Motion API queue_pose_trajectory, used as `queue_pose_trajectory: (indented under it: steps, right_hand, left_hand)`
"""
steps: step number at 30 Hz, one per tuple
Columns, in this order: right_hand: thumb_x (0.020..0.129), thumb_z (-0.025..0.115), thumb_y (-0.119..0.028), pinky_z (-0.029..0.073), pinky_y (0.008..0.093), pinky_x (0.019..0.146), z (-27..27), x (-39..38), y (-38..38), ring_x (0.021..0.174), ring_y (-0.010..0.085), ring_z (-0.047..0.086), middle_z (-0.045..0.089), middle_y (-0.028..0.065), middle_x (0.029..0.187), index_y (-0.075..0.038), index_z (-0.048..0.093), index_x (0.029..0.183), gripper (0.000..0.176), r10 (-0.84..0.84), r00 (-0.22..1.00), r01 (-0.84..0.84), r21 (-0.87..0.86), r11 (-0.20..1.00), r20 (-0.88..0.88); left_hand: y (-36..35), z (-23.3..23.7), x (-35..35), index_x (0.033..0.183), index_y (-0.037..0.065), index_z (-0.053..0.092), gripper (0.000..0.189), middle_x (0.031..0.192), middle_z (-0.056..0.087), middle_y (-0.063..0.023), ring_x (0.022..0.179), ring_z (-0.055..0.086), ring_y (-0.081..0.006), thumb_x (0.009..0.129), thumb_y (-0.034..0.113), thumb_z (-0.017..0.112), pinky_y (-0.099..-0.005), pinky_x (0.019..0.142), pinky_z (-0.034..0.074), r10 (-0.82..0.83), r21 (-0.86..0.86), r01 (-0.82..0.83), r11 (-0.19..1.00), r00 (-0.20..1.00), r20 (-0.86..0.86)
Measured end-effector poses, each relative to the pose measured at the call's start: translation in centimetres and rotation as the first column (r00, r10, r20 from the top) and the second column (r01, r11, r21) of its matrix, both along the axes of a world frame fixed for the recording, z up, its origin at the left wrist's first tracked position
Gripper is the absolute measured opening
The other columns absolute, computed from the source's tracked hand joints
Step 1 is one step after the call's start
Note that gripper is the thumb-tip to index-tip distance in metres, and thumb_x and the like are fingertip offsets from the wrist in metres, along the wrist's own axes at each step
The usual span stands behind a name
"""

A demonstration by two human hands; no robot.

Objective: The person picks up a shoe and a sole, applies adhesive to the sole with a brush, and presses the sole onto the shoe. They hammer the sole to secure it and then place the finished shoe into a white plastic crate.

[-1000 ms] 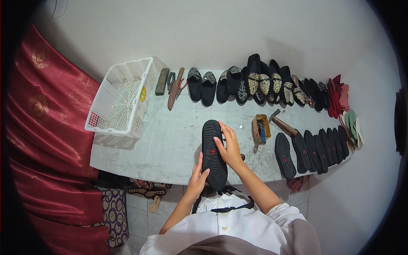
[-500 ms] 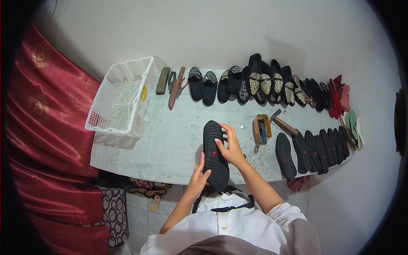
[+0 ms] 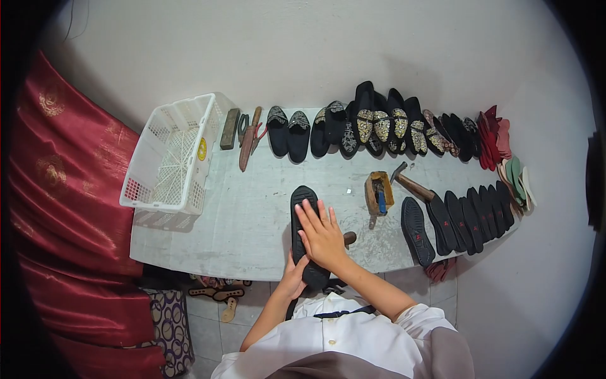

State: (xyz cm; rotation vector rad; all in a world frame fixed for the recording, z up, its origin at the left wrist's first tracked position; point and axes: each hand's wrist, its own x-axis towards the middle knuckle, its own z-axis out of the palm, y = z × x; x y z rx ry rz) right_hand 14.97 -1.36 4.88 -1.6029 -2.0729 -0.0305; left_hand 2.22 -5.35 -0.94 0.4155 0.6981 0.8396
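A black shoe sole (image 3: 305,194) is held upright over the table's front edge, its ridged tread facing up. My left hand (image 3: 292,278) grips its lower left side, thumb on the tread. Across the tread lies my right hand (image 3: 322,237), flat with fingers stretched out; it hides the red mark and most of the middle. Just right of that hand, a brown rounded piece (image 3: 350,238), perhaps a handle end, is partly hidden.
A white plastic basket (image 3: 170,155) stands at left, beside a block (image 3: 230,129) and pliers (image 3: 259,136). Finished-looking shoes (image 3: 298,136) line the back. At right are a small box (image 3: 379,192), a hammer (image 3: 413,186) and several black soles (image 3: 417,230).
My right hand has gone from holding the sole's upper right edge to lying flat over its tread. My left hand still holds the lower part. The view has shifted slightly.
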Motion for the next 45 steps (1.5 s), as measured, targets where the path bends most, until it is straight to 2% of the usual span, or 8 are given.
queue_pose_trajectory:
  steps: [4,12,18,31,34,37,42,45]
  right_hand:
    - [0.086,0.051,-0.03,0.021,0.0475,0.106,0.4,0.3,0.2,0.132,0.025,0.027,0.035,0.0053,0.141,-0.013,0.039,0.135,0.053,0.101,0.994,-0.103,-0.041,0.994,-0.032]
    - [0.086,0.051,-0.03,0.021,0.0499,0.105,0.1,1.0,0.6,0.133,0.0294,0.025,0.03,0.008,0.144,-0.011,0.033,0.138,0.058,0.155,0.985,-0.163,-0.106,0.981,-0.074]
    - [0.084,0.053,-0.03,0.022,0.0502,0.105,-0.2,1.2,0.4,0.133,0.0323,0.025,0.029,0.0112,0.144,-0.008,0.031,0.138,0.063,0.167,0.98,-0.175,-0.068,0.982,-0.109]
    - [0.086,0.052,-0.031,0.017,0.0488,0.108,-0.3,2.7,0.5,0.134,0.0265,0.026,0.031,0.0094,0.143,-0.01,0.035,0.137,0.058,0.21,0.956,-0.227,-0.062,0.972,-0.203]
    - [0.087,0.05,-0.032,0.015,0.0484,0.108,-0.5,3.7,-0.7,0.134,0.028,0.025,0.03,0.0103,0.144,-0.011,0.034,0.138,0.057,0.347,0.938,-0.347,-0.066,0.936,-0.01]
    - [0.087,0.05,-0.034,0.015,0.0476,0.108,0.3,4.9,-0.9,0.134,0.029,0.025,0.031,0.0114,0.143,-0.011,0.034,0.138,0.057,0.351,0.934,-0.356,-0.095,0.93,-0.065]
    - [0.079,0.053,-0.008,0.029,0.044,0.102,-1.2,14.7,0.5,0.12,0.0309,0.043,0.049,0.0151,0.125,-0.003,0.047,0.122,0.043,0.098,0.945,-0.008,0.277,0.961,-0.312]
    - [0.078,0.053,-0.004,0.034,0.04,0.099,-4.6,24.2,2.4,0.116,0.0317,0.046,0.051,0.0163,0.119,-0.004,0.047,0.119,0.041,-0.393,0.816,0.504,0.189,0.843,-0.425]
  left_hand:
    - [0.1,0.0,-0.2,0.143,0.019,0.01,0.067,0.139,0.031,-0.0076,0.124,0.04,-0.0222,0.091,0.024,0.053,-0.0393,0.096,0.041,-0.046,0.03,0.047,0.998,0.999,-0.028]
    - [0.1,-1.0,-1.0,0.142,0.016,0.011,0.067,0.138,0.031,-0.0105,0.124,0.04,-0.0238,0.09,0.015,0.052,-0.0403,0.099,0.039,-0.046,-0.062,0.054,0.997,0.992,0.12]
    - [-1.3,-0.8,-0.9,0.142,0.016,0.012,0.07,0.136,0.03,-0.0081,0.123,0.035,-0.0212,0.087,0.003,0.053,-0.0412,0.101,0.035,-0.046,0.121,0.048,0.991,0.999,-0.025]
    - [-1.5,-0.1,-0.6,0.143,0.02,0.006,0.076,0.14,0.027,-0.0085,0.126,0.034,-0.0214,0.087,0.003,0.054,-0.0403,0.102,0.035,-0.041,0.125,0.042,0.991,0.999,-0.008]
    - [-1.4,-0.3,-0.6,0.144,0.023,0.003,0.079,0.14,0.027,-0.0083,0.127,0.033,-0.0209,0.086,0.0,0.052,-0.0399,0.101,0.035,-0.025,0.113,0.025,0.993,1.0,-0.002]
    - [-1.2,0.0,-0.5,0.143,0.024,0.005,0.078,0.138,0.03,-0.0099,0.125,0.037,-0.0231,0.085,-0.001,0.052,-0.0408,0.099,0.039,-0.011,0.125,0.009,0.992,1.0,0.019]
    - [-1.5,-1.1,-0.8,0.139,0.025,0.015,0.063,0.133,0.036,-0.015,0.116,0.046,-0.0311,0.089,0.011,0.049,-0.0554,0.087,0.046,-0.024,0.111,0.015,0.994,0.997,0.08]
    - [-1.4,-0.3,-0.6,0.138,0.028,0.017,0.053,0.132,0.038,-0.0152,0.113,0.048,-0.0349,0.093,0.026,0.044,-0.0628,0.08,0.045,0.003,0.013,-0.005,1.0,0.985,0.174]
